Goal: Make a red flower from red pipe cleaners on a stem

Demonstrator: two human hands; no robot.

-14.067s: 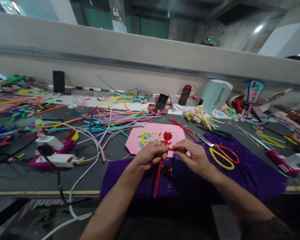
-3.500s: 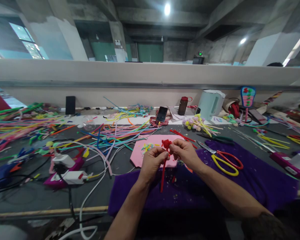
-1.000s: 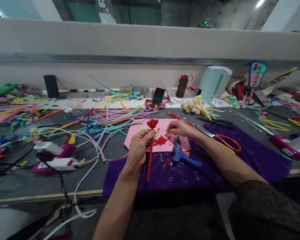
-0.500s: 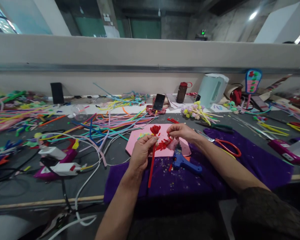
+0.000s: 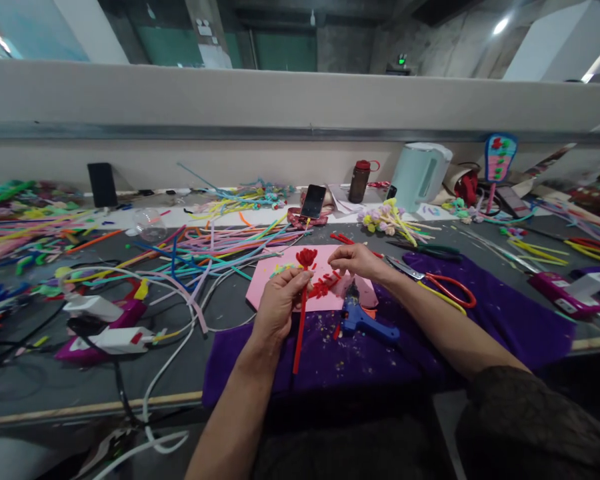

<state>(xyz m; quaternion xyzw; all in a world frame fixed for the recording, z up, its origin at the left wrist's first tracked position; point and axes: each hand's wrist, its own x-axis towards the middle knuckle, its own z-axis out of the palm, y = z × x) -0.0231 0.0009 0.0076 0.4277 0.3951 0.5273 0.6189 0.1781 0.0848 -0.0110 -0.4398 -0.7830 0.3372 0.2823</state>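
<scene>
My left hand (image 5: pixel 280 300) is closed around the stem of a red pipe-cleaner flower (image 5: pixel 307 257). The bloom stands above my fingers and the straight red stem hangs below them. To its right, my right hand (image 5: pixel 361 260) has thumb and forefinger pinched together over short red pipe-cleaner pieces (image 5: pixel 323 287); what lies between the fingertips is too small to make out. These pieces rest on a pink sheet (image 5: pixel 263 288). A blue glue gun (image 5: pixel 370 325) lies just below my right hand, on purple cloth (image 5: pixel 325 373).
Red-handled scissors (image 5: pixel 450 288) lie beside my right forearm. Loose coloured pipe cleaners (image 5: pixel 230 241) spread over the left. A phone (image 5: pixel 313 201), a bottle (image 5: pixel 360 181) and a kettle (image 5: pixel 414 177) stand at the back. White cables (image 5: pixel 166 373) and power strips (image 5: pixel 83 348) are at the left.
The view has shifted slightly, so everything sits a little further left. My right fingers have come lower toward the red pieces; my left hand keeps its hold on the flower.
</scene>
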